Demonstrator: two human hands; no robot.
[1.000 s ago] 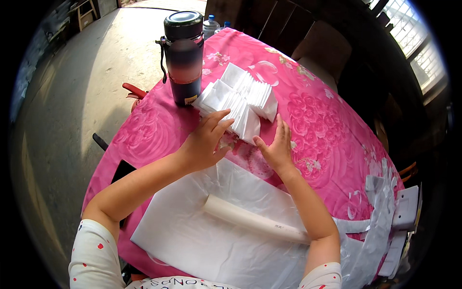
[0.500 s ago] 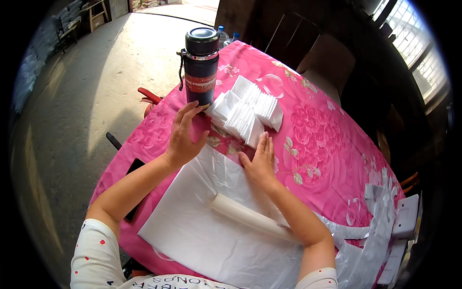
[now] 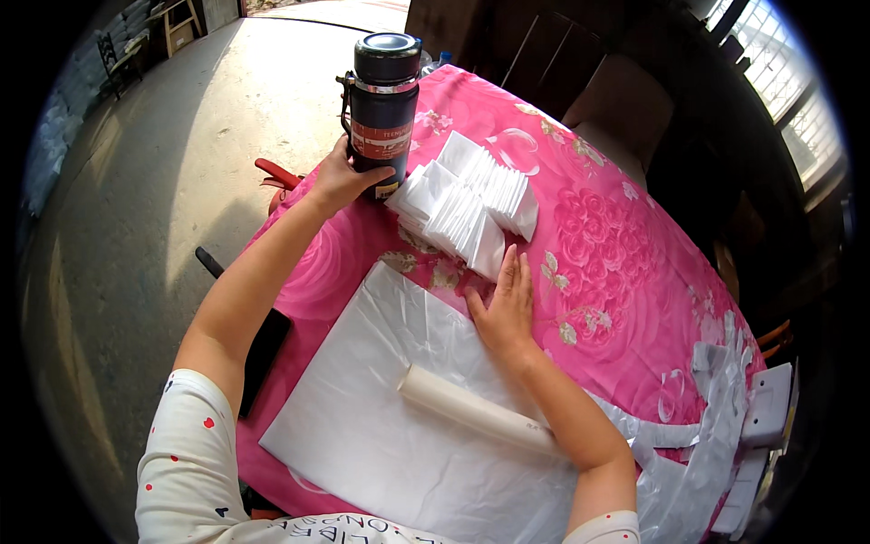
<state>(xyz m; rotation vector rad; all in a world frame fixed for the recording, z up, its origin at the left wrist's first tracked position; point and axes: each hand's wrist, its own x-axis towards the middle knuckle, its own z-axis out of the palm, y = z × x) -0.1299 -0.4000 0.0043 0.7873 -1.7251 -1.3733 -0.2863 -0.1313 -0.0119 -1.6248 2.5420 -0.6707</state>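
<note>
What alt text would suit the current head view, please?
The left hand grips a dark cylindrical flask beside folded white pieces on a pink floral tablecloth. The open right hand is near the pieces; a pale tube lies on white plastic sheeting.

left hand [image 3: 349, 183]: i've moved it from the white stack [image 3: 467, 198] to wrap the flask [image 3: 384, 113] low down | right hand [image 3: 506, 313]: i've drawn it back to the stack's near corner

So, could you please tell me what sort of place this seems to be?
It looks like a plain ground-floor room, perhaps a home workspace or small workshop: there is a bare, concrete-looking floor, a barred window and a pink floral tablecloth.
</note>
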